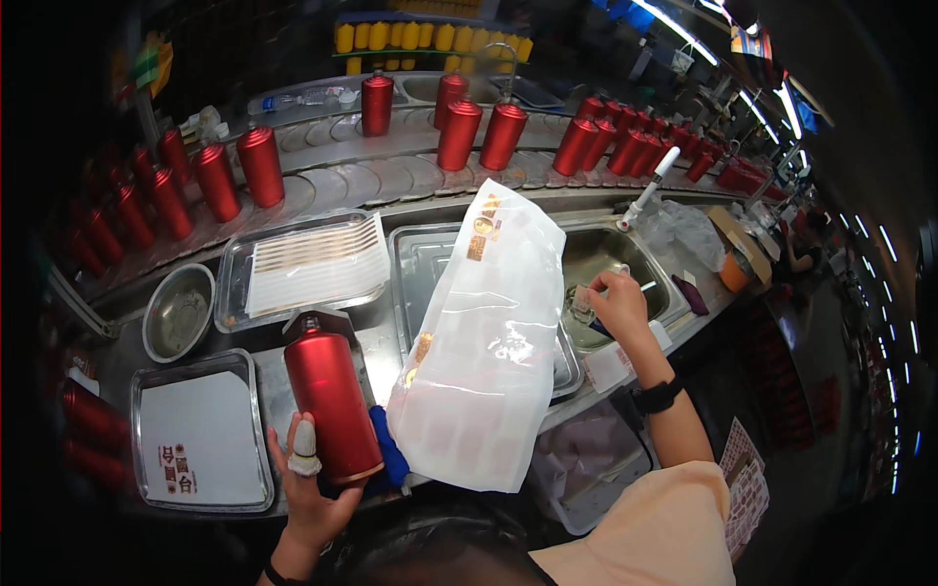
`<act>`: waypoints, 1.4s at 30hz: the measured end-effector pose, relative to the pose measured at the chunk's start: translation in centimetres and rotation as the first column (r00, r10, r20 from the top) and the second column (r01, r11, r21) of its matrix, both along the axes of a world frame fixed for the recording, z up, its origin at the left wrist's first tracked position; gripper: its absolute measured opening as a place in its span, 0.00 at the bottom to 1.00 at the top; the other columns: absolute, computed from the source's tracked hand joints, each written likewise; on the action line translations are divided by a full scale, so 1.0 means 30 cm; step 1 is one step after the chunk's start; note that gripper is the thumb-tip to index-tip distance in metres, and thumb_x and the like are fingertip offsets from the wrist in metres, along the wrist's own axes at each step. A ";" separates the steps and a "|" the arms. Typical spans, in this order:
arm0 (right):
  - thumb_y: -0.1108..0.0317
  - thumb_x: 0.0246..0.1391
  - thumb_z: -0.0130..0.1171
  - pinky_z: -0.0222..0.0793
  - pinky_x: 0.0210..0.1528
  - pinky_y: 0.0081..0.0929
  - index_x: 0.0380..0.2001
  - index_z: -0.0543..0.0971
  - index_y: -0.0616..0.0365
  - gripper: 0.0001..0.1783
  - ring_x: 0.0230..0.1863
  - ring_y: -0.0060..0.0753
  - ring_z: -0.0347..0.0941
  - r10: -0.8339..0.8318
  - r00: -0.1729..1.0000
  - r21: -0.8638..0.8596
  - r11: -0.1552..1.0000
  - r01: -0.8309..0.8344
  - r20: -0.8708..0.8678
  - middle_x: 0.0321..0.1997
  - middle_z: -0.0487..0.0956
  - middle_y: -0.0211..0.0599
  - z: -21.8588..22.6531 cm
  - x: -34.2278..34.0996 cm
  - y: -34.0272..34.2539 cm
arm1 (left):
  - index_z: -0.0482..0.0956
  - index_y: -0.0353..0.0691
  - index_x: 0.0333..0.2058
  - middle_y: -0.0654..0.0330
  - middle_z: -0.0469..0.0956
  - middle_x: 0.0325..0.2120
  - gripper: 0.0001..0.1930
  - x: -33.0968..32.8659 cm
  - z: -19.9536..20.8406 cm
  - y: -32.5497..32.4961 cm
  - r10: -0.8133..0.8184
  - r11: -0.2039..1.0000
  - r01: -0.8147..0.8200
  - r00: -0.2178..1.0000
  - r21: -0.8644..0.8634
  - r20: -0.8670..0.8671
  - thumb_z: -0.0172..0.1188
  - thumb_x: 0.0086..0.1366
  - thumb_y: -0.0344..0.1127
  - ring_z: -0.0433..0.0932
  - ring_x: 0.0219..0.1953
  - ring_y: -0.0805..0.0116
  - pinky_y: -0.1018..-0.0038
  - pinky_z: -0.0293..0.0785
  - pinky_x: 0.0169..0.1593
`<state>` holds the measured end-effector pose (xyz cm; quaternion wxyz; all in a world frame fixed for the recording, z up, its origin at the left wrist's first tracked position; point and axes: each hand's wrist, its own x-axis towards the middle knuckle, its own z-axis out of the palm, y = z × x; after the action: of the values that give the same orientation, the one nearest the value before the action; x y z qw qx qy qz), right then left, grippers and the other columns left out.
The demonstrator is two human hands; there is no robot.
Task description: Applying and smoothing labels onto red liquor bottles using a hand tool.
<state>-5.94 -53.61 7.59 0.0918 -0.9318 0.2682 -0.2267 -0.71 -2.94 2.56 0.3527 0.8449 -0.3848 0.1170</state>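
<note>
A glossy red bottle (332, 402) lies tilted in a dark angled holder, its neck away from me. My left hand (318, 503) grips its lower end, fingers along the left side and thumb at the base. One finger wears a white wrap. Over the sink's near side, my right hand (619, 305) is closed in a pinch on a small translucent piece (583, 299), perhaps a decal. Between my hands a large glossy white sheet (489, 342) with gold and red print spans a metal tray (415, 264) and hangs past the counter edge. Blue cloth (390, 444) sits beside the bottle.
White sheets lie in two metal trays (227, 278) (147, 459) on the left, near a round metal bowl (179, 313). Behind, red bottles (459, 135) stand on a curved conveyor (332, 186). A white tap (649, 190) rises by the sink (674, 298). A plastic bin (586, 479) sits below.
</note>
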 end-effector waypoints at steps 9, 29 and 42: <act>0.64 0.50 0.68 0.70 0.36 0.41 0.26 0.81 0.55 0.08 0.33 0.51 0.75 0.324 0.943 0.095 0.939 -0.331 0.081 0.27 0.76 0.45 0.182 -0.006 0.500 | 0.45 0.35 0.71 0.43 0.53 0.70 0.58 0.004 -0.011 0.027 0.063 0.997 -0.060 0.995 0.039 -0.083 0.75 0.51 0.47 0.53 0.72 0.49 0.45 0.31 0.73; 0.71 0.48 0.70 0.63 0.23 0.28 0.29 0.81 0.58 0.07 0.21 0.30 0.69 0.690 0.719 0.321 0.663 -0.676 0.088 0.28 0.75 0.37 0.283 0.069 0.924 | 0.43 0.31 0.70 0.42 0.60 0.64 0.59 0.058 -0.013 0.025 -0.017 0.998 0.006 0.987 -0.067 -0.163 0.76 0.51 0.46 0.60 0.68 0.48 0.49 0.46 0.71; 0.73 0.48 0.67 0.66 0.32 0.36 0.27 0.79 0.58 0.05 0.30 0.41 0.72 0.854 0.502 0.474 0.388 -0.790 0.136 0.26 0.78 0.39 0.288 0.222 1.014 | 0.55 0.32 0.67 0.42 0.62 0.63 0.50 0.099 -0.042 0.052 -0.145 0.980 0.073 0.900 -0.184 -0.411 0.73 0.53 0.51 0.62 0.66 0.41 0.46 0.45 0.70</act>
<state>0.72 -23.20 16.23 0.4008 -0.8988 -0.1766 -0.0163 2.25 -1.38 1.30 0.5018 0.7953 -0.3352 -0.0575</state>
